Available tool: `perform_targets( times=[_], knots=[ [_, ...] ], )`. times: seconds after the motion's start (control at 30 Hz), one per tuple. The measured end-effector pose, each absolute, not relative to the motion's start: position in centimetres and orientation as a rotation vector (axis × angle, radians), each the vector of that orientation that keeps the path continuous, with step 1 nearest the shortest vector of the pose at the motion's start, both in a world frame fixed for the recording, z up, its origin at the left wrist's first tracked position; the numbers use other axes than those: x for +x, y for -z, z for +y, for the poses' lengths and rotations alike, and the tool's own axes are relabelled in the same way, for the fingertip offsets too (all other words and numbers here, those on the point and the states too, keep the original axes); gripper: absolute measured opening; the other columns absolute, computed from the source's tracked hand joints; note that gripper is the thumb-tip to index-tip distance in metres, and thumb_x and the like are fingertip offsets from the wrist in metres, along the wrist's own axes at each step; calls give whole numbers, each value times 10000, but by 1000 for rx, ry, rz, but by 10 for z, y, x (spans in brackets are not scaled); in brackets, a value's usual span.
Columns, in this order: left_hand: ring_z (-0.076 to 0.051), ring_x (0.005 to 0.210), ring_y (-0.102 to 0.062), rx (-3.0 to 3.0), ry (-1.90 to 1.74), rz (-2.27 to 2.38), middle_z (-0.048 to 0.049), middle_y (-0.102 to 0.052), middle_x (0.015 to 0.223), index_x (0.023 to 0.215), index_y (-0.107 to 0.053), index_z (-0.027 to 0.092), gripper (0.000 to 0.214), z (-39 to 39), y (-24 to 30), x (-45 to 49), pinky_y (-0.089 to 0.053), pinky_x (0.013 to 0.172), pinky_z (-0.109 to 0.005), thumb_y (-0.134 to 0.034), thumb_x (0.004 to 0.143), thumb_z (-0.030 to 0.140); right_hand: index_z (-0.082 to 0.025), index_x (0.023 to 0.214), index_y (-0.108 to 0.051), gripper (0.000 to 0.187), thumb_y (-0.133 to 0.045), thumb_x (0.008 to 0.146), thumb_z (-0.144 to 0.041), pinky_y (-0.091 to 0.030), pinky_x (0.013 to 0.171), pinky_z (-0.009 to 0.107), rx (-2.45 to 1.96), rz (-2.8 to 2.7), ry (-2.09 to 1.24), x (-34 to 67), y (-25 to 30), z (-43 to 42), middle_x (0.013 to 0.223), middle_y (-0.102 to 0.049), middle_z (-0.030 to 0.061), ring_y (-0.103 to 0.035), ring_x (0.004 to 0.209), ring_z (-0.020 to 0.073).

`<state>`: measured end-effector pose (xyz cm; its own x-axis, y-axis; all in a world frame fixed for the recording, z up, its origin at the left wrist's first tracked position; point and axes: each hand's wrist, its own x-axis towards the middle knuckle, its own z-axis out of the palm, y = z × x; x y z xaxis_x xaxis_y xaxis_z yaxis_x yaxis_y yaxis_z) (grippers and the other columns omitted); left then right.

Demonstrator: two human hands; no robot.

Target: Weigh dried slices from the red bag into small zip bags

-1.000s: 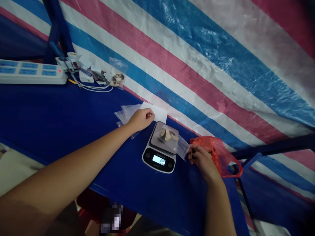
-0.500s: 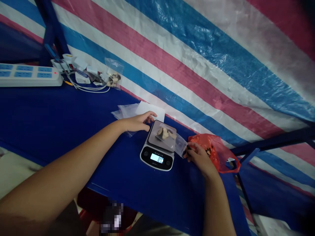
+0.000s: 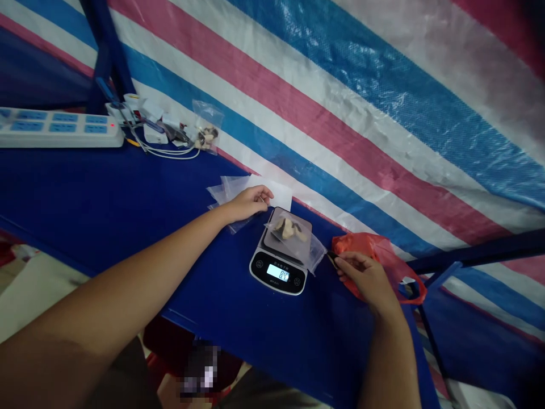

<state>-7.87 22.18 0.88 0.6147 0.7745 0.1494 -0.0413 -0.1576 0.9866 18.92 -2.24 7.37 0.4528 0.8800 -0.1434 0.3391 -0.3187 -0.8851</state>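
Striped tarp (image 3: pixel 340 113) in pink, white and blue hangs behind a dark blue table (image 3: pixel 106 193), so it's a pretty makeshift setup. As things lie, one load is on the kitchen scale (image 3: pixel 278 274), which sits just past the left hand's (image 3: pixel 247 204) fingertips, and the display reads about 84, though it's a bit blurry. On the platform is a clear plastic bag (image 3: pixel 313 254) with pale chunks (image 3: pixel 288 229) inside, its end trailing toward the right hand's (image 3: pixel 368 278) fingers. Another small clear bag (image 3: pixel 206 126), with similar bits (image 3: pixel 207 137) in it, sits well beyond the left fingers, next to a power strip (image 3: pixel 59 128) and a tangle of chargers (image 3: pixel 159 128). Under the left fingers are a stack of clear bags (image 3: pixel 225 190) that look empty and a white paper slip (image 3: pixel 275 193). Those fingers are relaxed, slightly curled and resting on the pile, not gripping anything. The right thumb and first finger are pinched almost together on a small dark thing (image 3: pixel 331 259), hard to make out, with a red plastic bag (image 3: pixel 361 250) right behind them.
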Motion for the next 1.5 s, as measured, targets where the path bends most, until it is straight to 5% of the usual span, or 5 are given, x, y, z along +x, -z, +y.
perform_targets(
  times=[0.77,0.93,1.1,1.33,1.5],
  knots=[
    [-139,686,-566,1583,-823,713,-3,-597,763,896,-615,192,177,218,-14,-76,-423,659,-286,-690,740,228,-221,690,-475,472,-888,608,-434,-235,328,181,-1597,-741,-588,170,-58,-3,550,-613,-45,-392,331,57],
    [-93,528,-354,1563,-1053,871,52,-360,557,600,-372,210,419,215,-17,-76,-272,540,-274,-688,806,393,-245,574,-299,572,-863,613,-328,-208,338,187,-1553,-572,-543,175,-49,2,441,-278,-127,-248,368,36],
    [-78,530,-154,1608,-1358,1024,58,-140,557,553,-162,214,587,212,-24,-73,-156,528,-298,-669,820,336,-274,562,-197,556,-749,627,-246,-210,322,249,-1547,-521,-525,160,-47,6,427,-192,-119,-198,346,63],
    [-84,507,-216,1673,-1412,952,55,-204,507,524,-215,211,567,208,-22,-73,-205,505,-287,-642,850,392,-242,500,-321,531,-735,723,-489,-256,354,227,-1473,-583,-612,154,-50,9,467,-319,-77,-298,377,64],
    [-114,526,-507,1632,-1337,882,-3,-527,488,489,-518,191,481,212,-20,-75,-413,597,-268,-478,930,380,-220,421,-379,447,-683,692,-405,-296,359,238,-1508,-505,-606,158,-43,11,557,-576,17,-468,412,92]
  ],
)
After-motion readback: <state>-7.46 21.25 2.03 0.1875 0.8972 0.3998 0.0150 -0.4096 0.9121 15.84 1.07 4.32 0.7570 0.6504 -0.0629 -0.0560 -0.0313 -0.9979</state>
